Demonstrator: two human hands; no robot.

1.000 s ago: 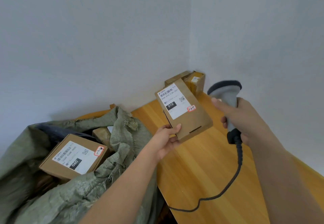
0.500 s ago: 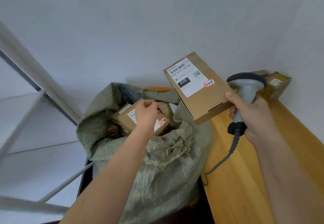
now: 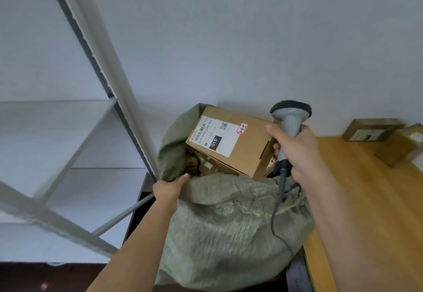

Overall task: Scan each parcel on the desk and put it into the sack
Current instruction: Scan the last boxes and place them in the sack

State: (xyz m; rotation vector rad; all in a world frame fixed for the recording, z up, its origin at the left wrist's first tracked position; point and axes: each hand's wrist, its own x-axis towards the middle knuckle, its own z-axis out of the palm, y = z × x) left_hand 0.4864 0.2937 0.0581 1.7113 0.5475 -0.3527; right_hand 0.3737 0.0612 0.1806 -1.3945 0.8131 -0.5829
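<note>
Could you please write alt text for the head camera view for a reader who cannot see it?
A labelled cardboard parcel sits tilted in the mouth of a green sack. The left hand grips the sack's rim; the right hand holds a grey scanner. Two more parcels sit on the wooden desk.

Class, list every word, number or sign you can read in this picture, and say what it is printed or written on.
"010": white on a black block, on the white label of the parcel over the sack.
"010-010 L30": beside the barcode on that label; the last digits are blurred.
Red-edged sticker: handwritten, perhaps "3-3-5", uncertain.
QR code and small print on that label: unreadable.
Labels on the desk parcels: too blurred.
</note>
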